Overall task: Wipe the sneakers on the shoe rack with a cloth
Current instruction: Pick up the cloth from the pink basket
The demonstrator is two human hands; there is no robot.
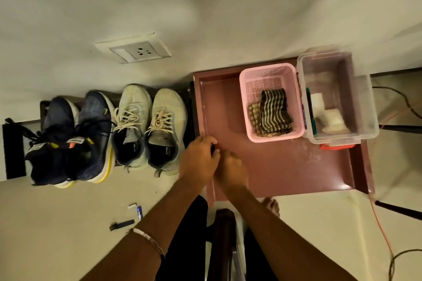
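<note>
Left hand: the left hand is seen at the near left corner of the maroon tray, fingers curled over the tray's left rim; a small dark item shows between the fingertips, but what it is cannot be told.
Right hand: the right hand is curled just beside the left one, over the tray's near left floor; whether anything is gripped cannot be told.
Wrist: a thin bracelet is worn on the left forearm.
Cloth: one checked cloth, folded, is lying inside the pink basket on the tray, well apart from both hands.
Sneakers, count: four are counted left of the tray, two pale sneakers nearest it, two navy sneakers beyond them, all set on the dark shoe rack.
Containers, count: two, the pink basket and a clear plastic box just right of it; markers and white pieces are held in the box.
Floor: pale; a few small objects are scattered near and left of the tray; an orange cable runs past its right side.
Wall: pale, behind the tray; one wall socket is mounted above the sneakers.
</note>
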